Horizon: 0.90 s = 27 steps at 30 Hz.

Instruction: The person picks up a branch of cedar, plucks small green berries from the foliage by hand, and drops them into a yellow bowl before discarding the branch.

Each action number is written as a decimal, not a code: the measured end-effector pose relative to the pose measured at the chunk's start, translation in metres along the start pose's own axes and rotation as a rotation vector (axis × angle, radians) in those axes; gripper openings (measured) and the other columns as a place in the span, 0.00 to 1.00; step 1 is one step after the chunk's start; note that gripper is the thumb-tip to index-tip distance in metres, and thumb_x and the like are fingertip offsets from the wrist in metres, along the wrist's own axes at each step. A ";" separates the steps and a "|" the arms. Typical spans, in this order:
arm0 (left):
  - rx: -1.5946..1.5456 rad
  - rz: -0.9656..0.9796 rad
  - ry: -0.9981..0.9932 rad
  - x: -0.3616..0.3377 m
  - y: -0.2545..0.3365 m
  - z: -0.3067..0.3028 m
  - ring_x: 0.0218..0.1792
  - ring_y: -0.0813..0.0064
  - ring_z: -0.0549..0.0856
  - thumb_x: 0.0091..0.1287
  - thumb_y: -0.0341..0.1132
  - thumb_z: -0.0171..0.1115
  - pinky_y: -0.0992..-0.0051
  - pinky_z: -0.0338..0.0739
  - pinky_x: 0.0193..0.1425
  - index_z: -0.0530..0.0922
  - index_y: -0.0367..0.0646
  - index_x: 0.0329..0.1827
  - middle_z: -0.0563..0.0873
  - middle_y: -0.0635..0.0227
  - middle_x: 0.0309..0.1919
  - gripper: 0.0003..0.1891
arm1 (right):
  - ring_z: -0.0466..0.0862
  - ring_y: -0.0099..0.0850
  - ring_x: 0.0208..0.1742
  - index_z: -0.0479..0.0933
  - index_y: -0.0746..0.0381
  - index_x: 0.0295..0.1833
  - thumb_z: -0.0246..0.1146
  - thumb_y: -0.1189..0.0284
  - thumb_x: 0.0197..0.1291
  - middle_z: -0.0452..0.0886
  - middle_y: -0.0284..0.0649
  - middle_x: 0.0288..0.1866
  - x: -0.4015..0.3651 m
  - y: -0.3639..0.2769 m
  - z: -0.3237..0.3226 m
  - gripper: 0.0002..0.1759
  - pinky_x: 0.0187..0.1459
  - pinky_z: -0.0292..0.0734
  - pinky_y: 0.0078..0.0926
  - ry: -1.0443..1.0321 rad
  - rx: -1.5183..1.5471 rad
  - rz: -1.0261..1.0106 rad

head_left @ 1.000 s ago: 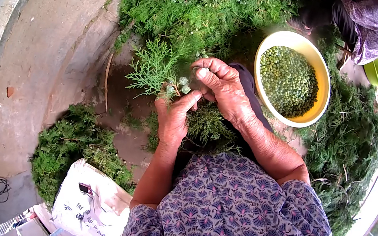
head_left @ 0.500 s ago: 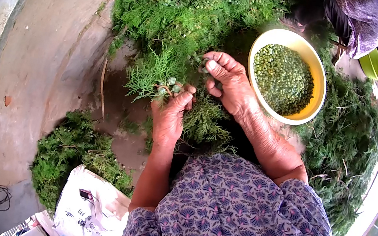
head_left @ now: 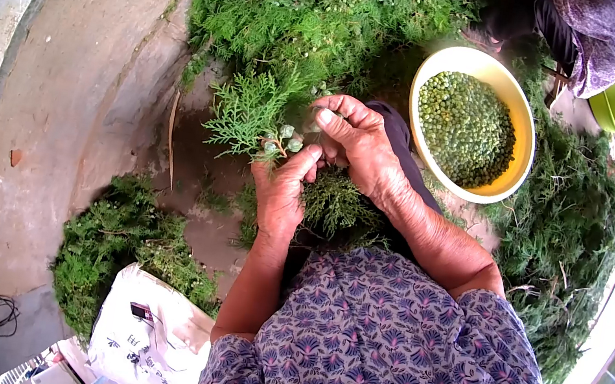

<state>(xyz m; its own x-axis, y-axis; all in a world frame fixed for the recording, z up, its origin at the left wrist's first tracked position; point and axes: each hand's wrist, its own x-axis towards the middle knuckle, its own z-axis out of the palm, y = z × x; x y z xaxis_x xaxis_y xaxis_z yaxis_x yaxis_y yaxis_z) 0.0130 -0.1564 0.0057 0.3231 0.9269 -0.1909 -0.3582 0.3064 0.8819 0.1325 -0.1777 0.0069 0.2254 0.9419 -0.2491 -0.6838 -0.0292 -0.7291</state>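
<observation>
Below and to the left of the hands, a white printed bag (head_left: 151,335) lies on the concrete floor (head_left: 78,78), touching a small heap of cut green foliage (head_left: 117,239).

The left hand (head_left: 280,192) is closed around the stem of a feathery sprig (head_left: 248,112). Its thumb points up, just under a cluster of pale green cones (head_left: 288,137) where the fronds fork. The right hand (head_left: 359,140) is closed narrow from the other side, with thumb and forefinger pinching at those cones and the other fingers curled in; whether anything already lies in the palm cannot be told.

The work in hand looks like plucking cones off the sprig. It probably goes best if the left hand holds the stem firmly close to the cluster so it cannot bend. The right hand can then take each cone at its base and twist it off, not drag it, so that no foliage comes away with it.

A large pile of the same greenery (head_left: 326,12) lies beyond both hands.

Just right of the right hand, a yellow bowl (head_left: 523,157) sits on the foliage. It is filled well up with loose green cones (head_left: 468,129), with almost no leaf among them. Farther right, beside another person's patterned sleeve (head_left: 597,37), only the rim of a green bowl (head_left: 612,110) shows, and its contents are hidden.
</observation>
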 end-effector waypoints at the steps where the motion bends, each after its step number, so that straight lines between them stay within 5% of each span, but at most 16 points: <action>1: -0.016 -0.015 0.046 0.000 -0.001 0.001 0.22 0.83 0.73 0.54 0.19 0.64 0.83 0.67 0.25 0.74 0.38 0.39 0.78 0.72 0.26 0.11 | 0.69 0.14 0.18 0.76 0.62 0.41 0.61 0.74 0.59 0.78 0.29 0.26 0.000 0.000 -0.001 0.06 0.20 0.65 0.11 0.001 -0.001 -0.001; 13: 0.096 0.025 0.062 0.006 -0.002 -0.001 0.17 0.86 0.69 0.54 0.21 0.63 0.83 0.65 0.21 0.73 0.39 0.36 0.76 0.75 0.22 0.10 | 0.69 0.17 0.16 0.75 0.64 0.42 0.61 0.73 0.59 0.76 0.32 0.24 0.002 0.009 -0.003 0.07 0.17 0.66 0.15 -0.068 -0.024 -0.044; 18: 0.028 -0.001 0.030 0.007 -0.003 -0.006 0.16 0.87 0.66 0.54 0.21 0.61 0.82 0.67 0.21 0.71 0.40 0.36 0.73 0.76 0.21 0.10 | 0.68 0.18 0.16 0.75 0.63 0.41 0.62 0.73 0.58 0.76 0.31 0.25 0.002 0.007 -0.002 0.07 0.16 0.64 0.16 0.024 0.151 0.133; 20: -0.042 -0.017 0.022 0.009 -0.005 -0.009 0.16 0.89 0.65 0.53 0.18 0.59 0.85 0.58 0.19 0.72 0.42 0.35 0.71 0.79 0.21 0.11 | 0.69 0.18 0.17 0.75 0.63 0.41 0.62 0.73 0.58 0.76 0.31 0.25 0.002 0.009 -0.004 0.07 0.17 0.64 0.16 0.013 0.165 0.138; 23: -0.062 -0.082 0.043 0.012 -0.010 -0.016 0.17 0.89 0.64 0.53 0.18 0.59 0.85 0.57 0.20 0.72 0.42 0.37 0.70 0.79 0.22 0.12 | 0.69 0.18 0.19 0.74 0.63 0.42 0.61 0.74 0.59 0.76 0.32 0.27 0.003 0.009 -0.006 0.07 0.17 0.64 0.15 -0.010 0.180 0.134; 27: -0.070 -0.108 0.039 0.010 -0.006 -0.010 0.20 0.87 0.70 0.53 0.18 0.61 0.86 0.61 0.21 0.73 0.42 0.39 0.74 0.76 0.25 0.13 | 0.69 0.19 0.21 0.73 0.63 0.44 0.59 0.75 0.60 0.76 0.34 0.29 0.005 0.003 -0.014 0.07 0.18 0.62 0.13 -0.012 0.251 0.129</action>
<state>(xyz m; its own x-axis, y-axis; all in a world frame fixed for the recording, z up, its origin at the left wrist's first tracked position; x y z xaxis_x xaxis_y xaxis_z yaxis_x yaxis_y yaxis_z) 0.0097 -0.1471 -0.0061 0.3289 0.8952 -0.3009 -0.3839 0.4178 0.8234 0.1411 -0.1782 -0.0057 0.1178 0.9398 -0.3206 -0.8572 -0.0668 -0.5106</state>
